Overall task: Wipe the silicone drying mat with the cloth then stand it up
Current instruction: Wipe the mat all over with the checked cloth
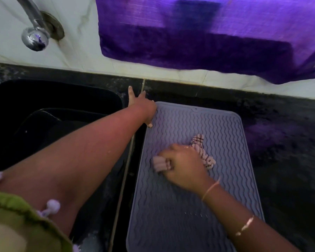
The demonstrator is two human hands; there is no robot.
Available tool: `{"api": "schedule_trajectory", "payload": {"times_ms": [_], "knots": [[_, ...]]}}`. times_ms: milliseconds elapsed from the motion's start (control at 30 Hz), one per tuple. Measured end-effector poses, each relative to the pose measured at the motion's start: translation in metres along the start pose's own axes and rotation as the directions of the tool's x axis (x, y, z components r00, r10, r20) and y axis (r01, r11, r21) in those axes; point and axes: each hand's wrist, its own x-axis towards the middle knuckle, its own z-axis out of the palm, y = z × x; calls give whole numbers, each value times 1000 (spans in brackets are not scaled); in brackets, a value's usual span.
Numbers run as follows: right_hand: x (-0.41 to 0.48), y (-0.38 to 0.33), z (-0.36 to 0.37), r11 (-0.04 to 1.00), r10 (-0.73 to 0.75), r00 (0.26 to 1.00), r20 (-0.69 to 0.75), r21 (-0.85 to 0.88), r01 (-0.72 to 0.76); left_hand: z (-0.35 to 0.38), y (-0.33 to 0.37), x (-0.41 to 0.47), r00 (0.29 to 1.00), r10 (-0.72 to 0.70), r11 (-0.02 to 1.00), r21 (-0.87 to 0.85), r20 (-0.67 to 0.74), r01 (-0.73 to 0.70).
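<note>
The silicone drying mat point(198, 206) is lying flat on the desk point(280, 142), the left hand point(142, 105) pinning its far-left corner with fingers spread, the right hand point(182, 164) gripping the bunched cloth point(202, 151) mid-mat; firm overlapping strokes along the ridges seem wisest.

Home kitchen: sink point(53, 99), tap point(35, 31), countertop point(280, 142).

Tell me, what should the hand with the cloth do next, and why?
Probably slide the cloth toward the near end of the mat. The right hand grips it mid-mat, the left hand rests on the far left corner, and the mat lies flat, so wiping seems unfinished.
</note>
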Motion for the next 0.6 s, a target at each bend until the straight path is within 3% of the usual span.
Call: {"api": "schedule_trajectory", "payload": {"times_ms": [67,167,233,300,433,600], "knots": [[12,6,-14,953,108,994,25,283,-111,14,-2,-14,969,70,996,-38,-235,-81],[43,12,-30,912,197,980,-31,372,-171,54,-5,-38,862,117,972,-120,-492,-201],[60,7,-30,950,185,983,-11,258,-176,76,-8,-51,877,59,920,-315,-476,-233],[66,-6,-19,981,171,985,33,85,-173,89,-12,-56,906,83,881,-395,-415,-262],[38,-30,14,964,59,998,-25,-257,-63,97,-19,-57,939,180,924,-278,-293,-264],[0,-48,26,955,-107,989,98,-268,130,87,-11,-62,967,141,967,-179,-211,-180]]}}
